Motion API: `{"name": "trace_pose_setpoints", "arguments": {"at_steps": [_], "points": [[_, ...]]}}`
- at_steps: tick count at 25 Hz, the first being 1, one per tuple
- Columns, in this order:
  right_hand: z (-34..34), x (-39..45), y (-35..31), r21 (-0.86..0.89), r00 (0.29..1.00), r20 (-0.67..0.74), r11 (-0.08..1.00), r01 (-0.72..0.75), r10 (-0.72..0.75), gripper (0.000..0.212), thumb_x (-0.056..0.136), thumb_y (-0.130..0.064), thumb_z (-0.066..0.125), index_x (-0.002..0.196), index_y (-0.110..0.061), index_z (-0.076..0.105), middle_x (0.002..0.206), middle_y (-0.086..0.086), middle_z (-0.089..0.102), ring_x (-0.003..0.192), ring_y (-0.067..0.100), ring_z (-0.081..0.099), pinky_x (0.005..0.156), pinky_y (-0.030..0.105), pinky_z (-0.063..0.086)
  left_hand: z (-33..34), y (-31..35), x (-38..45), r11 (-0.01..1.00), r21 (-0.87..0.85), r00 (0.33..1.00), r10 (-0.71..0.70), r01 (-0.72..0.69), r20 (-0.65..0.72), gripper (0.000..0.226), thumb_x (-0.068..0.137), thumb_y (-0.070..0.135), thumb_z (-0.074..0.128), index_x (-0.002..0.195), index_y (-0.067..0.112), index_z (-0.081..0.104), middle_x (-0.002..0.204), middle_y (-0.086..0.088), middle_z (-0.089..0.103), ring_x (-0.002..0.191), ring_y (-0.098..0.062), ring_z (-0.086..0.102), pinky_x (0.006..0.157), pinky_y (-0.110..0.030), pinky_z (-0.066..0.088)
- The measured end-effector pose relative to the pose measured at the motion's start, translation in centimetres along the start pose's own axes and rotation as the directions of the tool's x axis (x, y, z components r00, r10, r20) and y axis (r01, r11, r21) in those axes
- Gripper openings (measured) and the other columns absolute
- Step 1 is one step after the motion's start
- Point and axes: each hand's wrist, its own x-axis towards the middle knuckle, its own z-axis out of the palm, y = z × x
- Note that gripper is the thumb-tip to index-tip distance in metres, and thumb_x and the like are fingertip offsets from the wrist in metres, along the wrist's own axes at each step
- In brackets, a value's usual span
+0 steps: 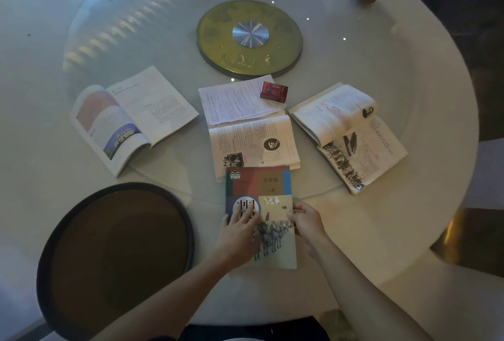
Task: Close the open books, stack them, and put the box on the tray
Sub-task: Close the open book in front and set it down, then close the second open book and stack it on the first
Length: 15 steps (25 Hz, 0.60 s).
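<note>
Four books point(260, 204) (three open), one box point(273, 91), one tray point(114, 253).

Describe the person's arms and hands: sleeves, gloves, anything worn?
Both forearms are bare up to the frame's bottom edge, with no sleeves visible. The left hand and right hand wear no gloves. No watch, bracelet or ring shows, though the dim light could hide small items.

A single head-worn view looks steeply down and forward over a round bench point(409, 231), close enough that both forearms enter from the bottom edge. The wide lens bends the bench rim into a curve running up the right side and across the upper left corner. The tray point(43, 259) sits lower left; the brass disc point(218, 40) lies above centre, further off.
</note>
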Motion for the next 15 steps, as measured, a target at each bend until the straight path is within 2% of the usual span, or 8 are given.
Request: {"name": "trace_pose_setpoints", "arguments": {"at_steps": [2,3,6,8,10,12,13,15], "points": [[-0.2,0.7,0.3,-0.057,0.999,-0.027,0.998,0.017,-0.018,0.014,0.097,-0.004,0.062,0.102,-0.006,0.075,0.103,0.017,0.079,0.098,0.035,0.075,0.085,0.051,0.060,0.1,0.3,0.5,0.999,0.027,1.000,-0.017,0.017,-0.013,0.069,0.097,0.045,0.051,0.157,0.027,0.022,0.171,-0.002,0.008,0.157,-0.034,-0.004,0.122,-0.056,0.012],[-0.3,1.0,0.4,-0.090,0.999,-0.026,0.995,0.033,-0.036,0.013,0.097,-0.005,0.062,0.101,-0.004,0.075,0.102,0.019,0.078,0.097,0.035,0.075,0.085,0.050,0.060,0.0,0.5,0.7,0.999,0.035,0.999,-0.032,0.033,-0.027,0.069,0.096,0.044,0.052,0.156,0.027,0.024,0.170,-0.002,0.012,0.157,-0.035,-0.001,0.122,-0.055,0.015],[-1.4,2.1,0.4,-0.206,0.994,0.008,0.972,0.111,-0.112,0.018,0.097,-0.011,0.063,0.095,0.002,0.075,0.099,0.025,0.076,0.093,0.036,0.071,0.076,0.037,0.051,-1.2,2.0,2.0,0.997,0.043,0.990,-0.061,0.067,-0.125,0.052,0.094,0.040,0.054,0.143,0.023,0.045,0.152,-0.003,0.040,0.145,-0.033,0.030,0.112,-0.045,0.032],[-3.2,3.1,-0.5,-0.233,0.989,-0.029,0.963,0.137,-0.148,0.017,0.094,-0.013,0.065,0.092,-0.002,0.077,0.096,0.017,0.077,0.095,0.033,0.071,0.077,0.037,0.051,-2.9,3.8,4.0,0.997,-0.039,0.983,-0.069,0.063,-0.171,0.041,0.094,0.036,0.056,0.133,0.024,0.056,0.135,0.000,0.052,0.129,-0.027,0.047,0.105,-0.040,0.038],[-6.2,4.7,-1.9,-0.177,0.981,-0.101,0.973,0.146,-0.165,0.013,0.094,-0.015,0.068,0.093,-0.006,0.077,0.094,0.014,0.077,0.090,0.030,0.070,0.081,0.042,0.054,-5.0,6.4,7.1,0.967,-0.248,0.978,-0.099,0.050,-0.186,0.036,0.094,0.037,0.059,0.127,0.024,0.063,0.129,0.003,0.059,0.113,-0.018,0.057,0.096,-0.032,0.048],[-10.2,6.9,-3.4,-0.132,0.964,-0.208,0.981,0.140,-0.166,0.011,0.094,-0.019,0.070,0.095,-0.009,0.075,0.096,0.015,0.076,0.083,0.025,0.066,0.082,0.046,0.054,-6.8,9.2,10.9,0.862,-0.503,0.971,-0.170,0.062,-0.171,0.037,0.091,0.041,0.065,0.122,0.020,0.067,0.123,0.002,0.064,0.101,-0.011,0.062,0.082,-0.023,0.055],[-12.3,8.1,-4.2,-0.128,0.950,-0.268,0.983,0.130,-0.160,0.014,0.093,-0.022,0.072,0.099,-0.010,0.074,0.102,0.015,0.076,0.083,0.021,0.064,0.082,0.044,0.053,-7.4,10.6,12.9,0.790,-0.608,0.967,-0.211,0.082,-0.144,0.042,0.090,0.041,0.068,0.124,0.018,0.067,0.122,0.000,0.066,0.100,-0.011,0.063,0.080,-0.025,0.056],[-16.9,10.8,-5.8,-0.137,0.922,-0.348,0.982,0.129,-0.170,0.026,0.093,-0.027,0.073,0.113,-0.010,0.072,0.118,0.009,0.074,0.094,0.018,0.064,0.086,0.035,0.051,-7.9,13.4,16.7,0.624,-0.765,0.959,-0.283,0.162,-0.028,0.051,0.089,0.039,0.072,0.132,0.015,0.061,0.121,-0.003,0.066,0.098,-0.010,0.064,0.075,-0.025,0.055]]}}
